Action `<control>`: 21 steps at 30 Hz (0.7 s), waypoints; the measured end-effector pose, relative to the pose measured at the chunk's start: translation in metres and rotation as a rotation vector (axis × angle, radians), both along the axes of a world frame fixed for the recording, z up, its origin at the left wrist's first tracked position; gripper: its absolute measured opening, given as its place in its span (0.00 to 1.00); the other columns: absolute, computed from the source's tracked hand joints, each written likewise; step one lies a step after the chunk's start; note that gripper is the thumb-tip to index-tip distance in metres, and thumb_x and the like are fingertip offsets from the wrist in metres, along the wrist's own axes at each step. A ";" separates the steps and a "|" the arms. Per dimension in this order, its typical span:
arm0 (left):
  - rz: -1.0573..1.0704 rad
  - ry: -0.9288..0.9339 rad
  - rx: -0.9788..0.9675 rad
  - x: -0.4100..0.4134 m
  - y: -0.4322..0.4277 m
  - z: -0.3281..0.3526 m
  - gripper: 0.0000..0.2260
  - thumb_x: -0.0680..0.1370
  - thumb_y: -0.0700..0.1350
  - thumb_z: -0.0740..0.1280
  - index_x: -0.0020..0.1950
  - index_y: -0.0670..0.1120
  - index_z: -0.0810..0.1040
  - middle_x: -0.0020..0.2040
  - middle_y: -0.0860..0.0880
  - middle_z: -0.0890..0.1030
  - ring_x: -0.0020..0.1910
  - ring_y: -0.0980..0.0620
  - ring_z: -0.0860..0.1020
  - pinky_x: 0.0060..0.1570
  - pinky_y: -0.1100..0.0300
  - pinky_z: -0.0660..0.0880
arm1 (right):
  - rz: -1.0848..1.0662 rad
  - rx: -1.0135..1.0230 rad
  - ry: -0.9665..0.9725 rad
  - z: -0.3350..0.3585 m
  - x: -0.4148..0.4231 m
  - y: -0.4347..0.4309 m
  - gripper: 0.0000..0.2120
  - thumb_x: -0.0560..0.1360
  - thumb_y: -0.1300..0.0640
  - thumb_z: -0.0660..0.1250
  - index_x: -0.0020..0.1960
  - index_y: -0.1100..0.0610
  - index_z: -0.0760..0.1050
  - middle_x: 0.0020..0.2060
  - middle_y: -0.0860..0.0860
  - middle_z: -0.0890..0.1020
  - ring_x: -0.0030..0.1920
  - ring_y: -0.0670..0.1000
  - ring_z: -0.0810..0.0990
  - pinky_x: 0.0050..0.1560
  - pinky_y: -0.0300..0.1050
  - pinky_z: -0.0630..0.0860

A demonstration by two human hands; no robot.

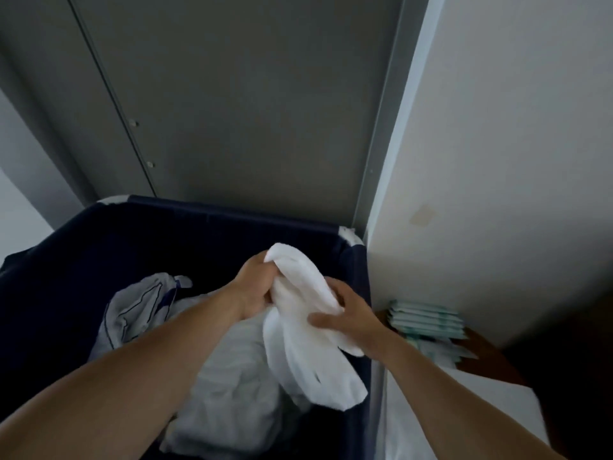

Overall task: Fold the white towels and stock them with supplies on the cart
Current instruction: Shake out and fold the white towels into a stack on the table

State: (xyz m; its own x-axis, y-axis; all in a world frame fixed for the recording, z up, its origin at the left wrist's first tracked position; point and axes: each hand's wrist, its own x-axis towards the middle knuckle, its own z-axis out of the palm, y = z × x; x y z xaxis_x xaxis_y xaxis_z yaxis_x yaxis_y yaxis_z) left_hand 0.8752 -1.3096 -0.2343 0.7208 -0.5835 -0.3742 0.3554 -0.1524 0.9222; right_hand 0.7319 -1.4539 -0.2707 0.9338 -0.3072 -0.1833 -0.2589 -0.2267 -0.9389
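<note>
bin: dark blue fabric laundry bin (232, 214), fills lower left and centre of frame, top open
bin contents: crumpled white linen (232, 376) heaped at lower centre; pale cloth with thin dark lines (139, 307) bunched to its left, against the bin's left side
towel: white towel (308, 360), centre of frame, held up above the bin's right half, not resting on the linen below
towel axis: long axis runs from upper centre down toward lower right; bunched into a thick roll, not flat; top end rounded over, bottom end hangs loose and wider over the bin's right edge
left hand: left hand (253, 287) at the towel's top end, fingers curled tight round the bunched cloth, top of the towel pokes out just above the fist
right hand: right hand (351, 315) lower down on the towel's right side, thumb across the front, fingers wrapped round the back, gripping the middle
towel vs grip: short stretch between the two hands; most of the length hangs below the right hand
right side: stack of pale green packets (428, 322) on a brown surface (487, 356), just right of the bin
background: grey door (248, 94) behind the bin, white wall (497, 127) at right
</note>
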 end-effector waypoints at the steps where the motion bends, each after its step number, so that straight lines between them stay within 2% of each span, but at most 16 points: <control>1: 0.030 0.015 -0.025 -0.003 -0.005 0.014 0.10 0.80 0.42 0.62 0.54 0.44 0.83 0.52 0.41 0.85 0.54 0.40 0.83 0.53 0.44 0.79 | 0.069 -0.035 0.008 0.000 -0.006 0.006 0.45 0.60 0.43 0.82 0.71 0.35 0.63 0.65 0.34 0.72 0.65 0.39 0.72 0.60 0.35 0.71; 3: 0.054 0.011 -0.087 -0.013 -0.018 0.043 0.10 0.81 0.41 0.61 0.52 0.43 0.83 0.50 0.42 0.86 0.52 0.41 0.83 0.51 0.47 0.80 | 0.082 -0.099 0.028 0.003 -0.010 0.020 0.61 0.51 0.38 0.81 0.77 0.41 0.52 0.67 0.36 0.67 0.67 0.38 0.68 0.64 0.36 0.67; 5: 0.082 0.012 -0.144 -0.028 -0.032 0.072 0.10 0.82 0.41 0.61 0.55 0.43 0.82 0.52 0.42 0.85 0.54 0.42 0.82 0.53 0.47 0.80 | -0.037 -0.075 0.009 0.011 -0.010 0.029 0.62 0.51 0.39 0.82 0.77 0.46 0.53 0.67 0.41 0.69 0.67 0.44 0.69 0.67 0.44 0.69; 6: 0.093 0.007 -0.166 -0.036 -0.037 0.086 0.11 0.82 0.40 0.61 0.59 0.41 0.81 0.55 0.41 0.84 0.57 0.41 0.81 0.55 0.47 0.79 | -0.111 -0.026 -0.021 0.015 -0.009 0.027 0.56 0.56 0.43 0.83 0.77 0.48 0.58 0.67 0.44 0.72 0.66 0.47 0.72 0.68 0.49 0.71; 8: 0.088 -0.054 -0.209 -0.047 -0.043 0.110 0.13 0.81 0.37 0.62 0.64 0.40 0.77 0.61 0.38 0.81 0.60 0.40 0.80 0.57 0.47 0.79 | -0.259 0.088 -0.092 0.032 -0.007 0.015 0.34 0.66 0.55 0.81 0.69 0.50 0.72 0.59 0.48 0.81 0.61 0.52 0.79 0.63 0.55 0.76; 10: 0.021 -0.140 -0.267 -0.053 -0.044 0.134 0.17 0.78 0.34 0.65 0.68 0.38 0.73 0.62 0.36 0.79 0.61 0.39 0.78 0.57 0.47 0.78 | -0.343 0.126 -0.149 0.059 -0.008 -0.001 0.21 0.67 0.60 0.78 0.57 0.50 0.79 0.48 0.48 0.85 0.52 0.54 0.84 0.53 0.51 0.81; 12: -0.151 -0.252 -0.322 -0.058 -0.039 0.157 0.24 0.73 0.33 0.67 0.69 0.34 0.69 0.58 0.36 0.76 0.57 0.39 0.76 0.56 0.45 0.74 | -0.407 0.108 -0.226 0.094 -0.014 -0.017 0.17 0.65 0.61 0.77 0.49 0.47 0.80 0.41 0.46 0.85 0.45 0.51 0.84 0.43 0.46 0.81; 14: -0.306 -0.391 -0.258 -0.065 -0.036 0.171 0.28 0.71 0.35 0.68 0.71 0.38 0.68 0.57 0.42 0.75 0.56 0.43 0.74 0.55 0.45 0.70 | -0.445 0.074 -0.319 0.131 -0.023 -0.032 0.16 0.64 0.62 0.76 0.45 0.45 0.78 0.38 0.44 0.85 0.42 0.47 0.84 0.39 0.43 0.80; 16: -0.366 -0.462 -0.131 -0.077 -0.036 0.175 0.33 0.73 0.38 0.73 0.76 0.49 0.65 0.65 0.51 0.77 0.61 0.49 0.77 0.61 0.47 0.72 | -0.464 0.077 -0.415 0.170 -0.034 -0.045 0.16 0.64 0.65 0.75 0.44 0.45 0.79 0.38 0.43 0.85 0.40 0.45 0.84 0.40 0.43 0.80; 17: -0.395 -0.466 -0.092 -0.086 -0.039 0.176 0.36 0.73 0.40 0.75 0.77 0.53 0.63 0.67 0.52 0.77 0.63 0.50 0.78 0.62 0.48 0.75 | -0.472 0.083 -0.453 0.188 -0.041 -0.052 0.16 0.64 0.65 0.74 0.45 0.46 0.80 0.38 0.43 0.86 0.41 0.46 0.85 0.41 0.45 0.81; 19: -0.460 -0.495 -0.067 -0.104 -0.051 0.180 0.35 0.73 0.42 0.77 0.75 0.55 0.66 0.65 0.51 0.79 0.61 0.50 0.80 0.58 0.49 0.79 | -0.491 0.082 -0.504 0.223 -0.056 -0.064 0.15 0.63 0.63 0.74 0.46 0.49 0.80 0.39 0.45 0.86 0.43 0.50 0.85 0.45 0.49 0.83; 21: -0.441 -0.564 -0.058 -0.123 -0.069 0.191 0.31 0.72 0.44 0.78 0.72 0.56 0.69 0.62 0.50 0.81 0.58 0.49 0.82 0.57 0.43 0.80 | -0.508 0.043 -0.541 0.253 -0.073 -0.075 0.14 0.63 0.61 0.75 0.46 0.49 0.79 0.40 0.47 0.85 0.44 0.51 0.84 0.46 0.49 0.82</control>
